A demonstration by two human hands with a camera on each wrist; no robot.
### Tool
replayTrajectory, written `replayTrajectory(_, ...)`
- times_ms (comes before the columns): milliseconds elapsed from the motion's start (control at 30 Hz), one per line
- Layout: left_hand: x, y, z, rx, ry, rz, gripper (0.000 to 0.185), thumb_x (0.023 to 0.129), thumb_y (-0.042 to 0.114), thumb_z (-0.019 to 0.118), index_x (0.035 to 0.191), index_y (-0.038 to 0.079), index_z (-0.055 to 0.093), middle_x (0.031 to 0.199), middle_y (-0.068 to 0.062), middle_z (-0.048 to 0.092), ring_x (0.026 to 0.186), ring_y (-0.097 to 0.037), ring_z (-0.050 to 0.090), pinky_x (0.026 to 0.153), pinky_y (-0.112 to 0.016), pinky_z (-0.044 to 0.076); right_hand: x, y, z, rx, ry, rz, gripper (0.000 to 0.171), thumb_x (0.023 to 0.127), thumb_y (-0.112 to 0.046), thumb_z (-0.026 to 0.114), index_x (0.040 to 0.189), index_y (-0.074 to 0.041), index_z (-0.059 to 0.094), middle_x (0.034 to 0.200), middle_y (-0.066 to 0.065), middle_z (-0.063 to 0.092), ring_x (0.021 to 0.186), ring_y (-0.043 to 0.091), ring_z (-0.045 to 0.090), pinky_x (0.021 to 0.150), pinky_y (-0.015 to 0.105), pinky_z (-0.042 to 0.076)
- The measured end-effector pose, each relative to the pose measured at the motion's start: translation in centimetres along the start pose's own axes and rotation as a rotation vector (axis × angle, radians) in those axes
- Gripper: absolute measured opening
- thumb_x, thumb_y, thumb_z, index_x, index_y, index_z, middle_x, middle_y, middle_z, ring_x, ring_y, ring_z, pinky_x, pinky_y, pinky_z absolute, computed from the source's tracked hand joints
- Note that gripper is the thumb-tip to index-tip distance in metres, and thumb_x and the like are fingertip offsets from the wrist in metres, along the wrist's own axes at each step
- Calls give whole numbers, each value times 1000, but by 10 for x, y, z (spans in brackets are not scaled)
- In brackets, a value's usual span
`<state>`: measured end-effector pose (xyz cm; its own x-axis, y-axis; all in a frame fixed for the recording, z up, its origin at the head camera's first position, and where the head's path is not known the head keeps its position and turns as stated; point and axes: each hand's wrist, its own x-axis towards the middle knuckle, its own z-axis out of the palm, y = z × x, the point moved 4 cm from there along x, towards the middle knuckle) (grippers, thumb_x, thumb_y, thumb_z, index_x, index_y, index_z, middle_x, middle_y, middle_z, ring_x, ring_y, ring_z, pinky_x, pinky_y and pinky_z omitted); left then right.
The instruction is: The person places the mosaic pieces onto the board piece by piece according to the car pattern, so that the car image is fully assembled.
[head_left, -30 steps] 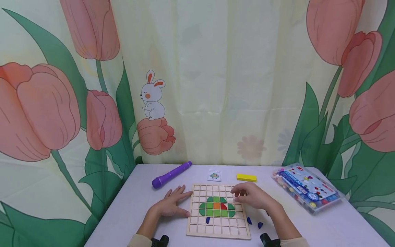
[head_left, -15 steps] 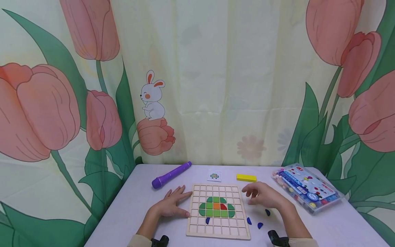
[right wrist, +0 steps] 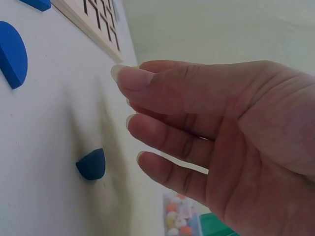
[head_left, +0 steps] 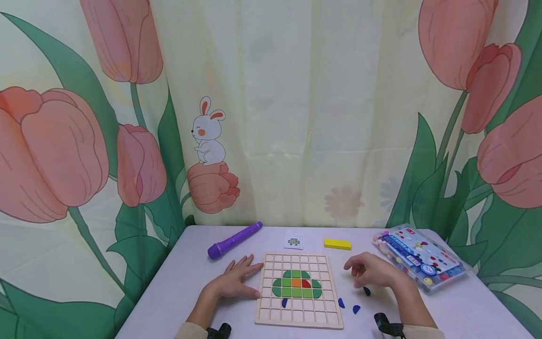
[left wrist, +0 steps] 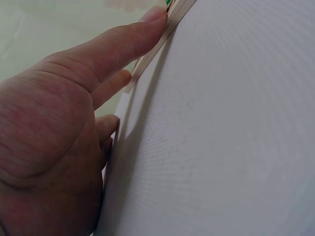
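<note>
A wooden grid board (head_left: 271, 313) lies on the table, with green pieces (head_left: 295, 293), an orange square (head_left: 297, 282) and a red piece (head_left: 306, 283) filling its middle cells. One blue piece (head_left: 284, 302) lies on the board below them. My left hand (head_left: 232, 281) rests at the board's left edge, thumb and forefinger touching the frame. To the right of the board my right hand (head_left: 374, 270) hovers over the table, fingers loosely bent, nothing between them. Near it are loose blue half-round pieces (right wrist: 92, 164), one of them (head_left: 367, 292) just below the fingers.
Behind the board lie a small pattern card (head_left: 294, 241), a yellow block (head_left: 337, 244) and a purple microphone-shaped stick (head_left: 235, 240). A clear plastic case (head_left: 423, 259) of colourful pieces sits at the right. A tulip-print curtain (head_left: 279, 117) hangs along the back.
My right hand has moved right, from over the board's right side to above the table beside the loose blue pieces. My left hand has stayed at the board's edge.
</note>
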<state>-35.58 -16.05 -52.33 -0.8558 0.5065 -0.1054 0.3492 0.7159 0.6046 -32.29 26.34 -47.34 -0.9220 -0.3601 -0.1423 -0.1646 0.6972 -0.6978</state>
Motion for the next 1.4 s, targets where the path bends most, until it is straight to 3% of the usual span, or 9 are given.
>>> replayTrajectory(167,-1,1,-1,1,4,9,91,80,58,82,158,29,46,175,-13,17,163,-38,6,128,-66,-4,-2,4,-3,-18,8,6,34,79,0,85,111,-6,76,90,9,64,84,22,55,67,26,46)
replayTrajectory(467,0,0,0,-6,-2,4,92,79,59,82,158,30,46,175,-12,17,163,-38,5,128,-65,-5,-10,14,-5,3,18,164,31,76,4,86,102,-9,75,87,8,62,84,22,54,72,32,45)
replayTrajectory(800,0,0,0,-1,-6,14,92,79,60,82,158,30,45,175,-14,17,163,-40,6,128,-67,-5,-15,22,-5,17,-4,245,27,75,4,87,95,-8,73,86,7,64,84,22,55,73,32,44)
replayTrajectory(1167,-1,1,0,-3,-2,11,91,80,57,82,158,30,46,175,-14,18,163,-40,6,128,-67,-4,-13,28,-1,8,10,265,23,75,3,88,88,-9,73,82,7,64,79,22,55,69,31,43)
replayTrajectory(1400,0,0,0,-13,-1,0,90,80,58,82,158,31,46,175,-13,18,163,-39,5,128,-67,-5,-10,30,2,18,19,223,25,75,2,88,88,-9,70,79,6,62,77,22,55,66,30,43)
